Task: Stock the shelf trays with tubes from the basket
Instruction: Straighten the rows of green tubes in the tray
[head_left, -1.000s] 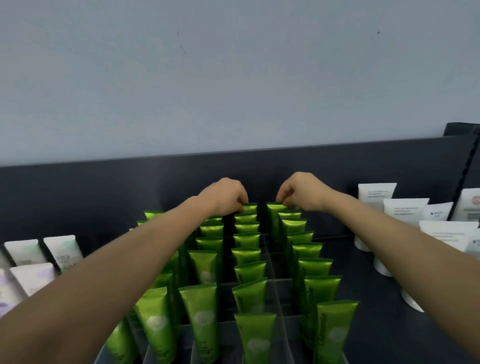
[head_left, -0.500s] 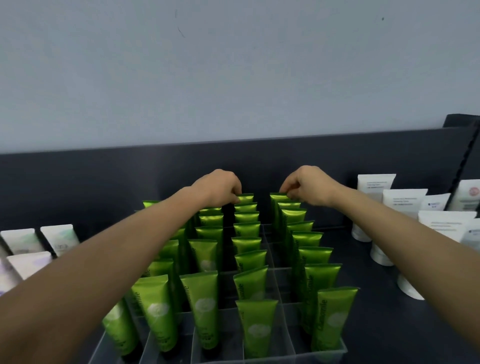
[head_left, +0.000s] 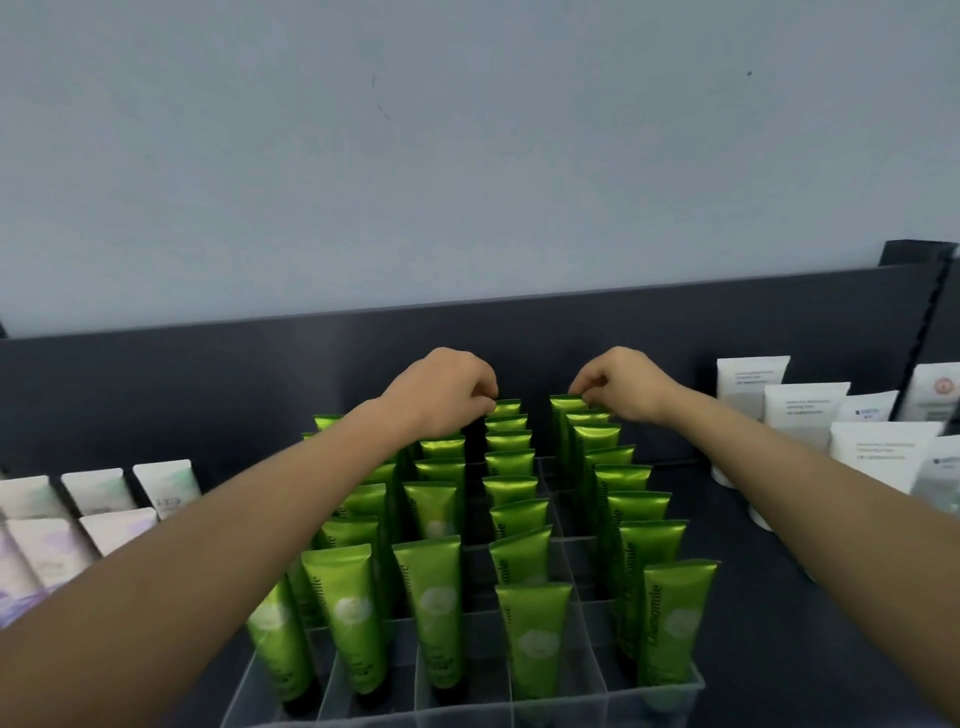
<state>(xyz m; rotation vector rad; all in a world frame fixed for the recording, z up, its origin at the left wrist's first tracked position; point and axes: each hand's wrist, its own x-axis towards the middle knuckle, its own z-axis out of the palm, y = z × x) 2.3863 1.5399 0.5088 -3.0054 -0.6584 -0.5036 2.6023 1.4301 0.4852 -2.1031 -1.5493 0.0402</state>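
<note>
Dark shelf (head_left: 753, 623) underlies both forearms. Clear divided tray (head_left: 582, 701) sits between them, with green tubes (head_left: 431, 597) upright in rows running toward the hands. Left hand (head_left: 447, 395) pinches the left rear tube (head_left: 506, 408) at its crimp; right hand (head_left: 618, 387) pinches the right rear tube (head_left: 563, 415).

Shop display: dark shelf (head_left: 779, 597), green tubes (head_left: 532, 631) ranked in a clear divided tray (head_left: 467, 701), white tubes (head_left: 750, 379) alongside.
</note>
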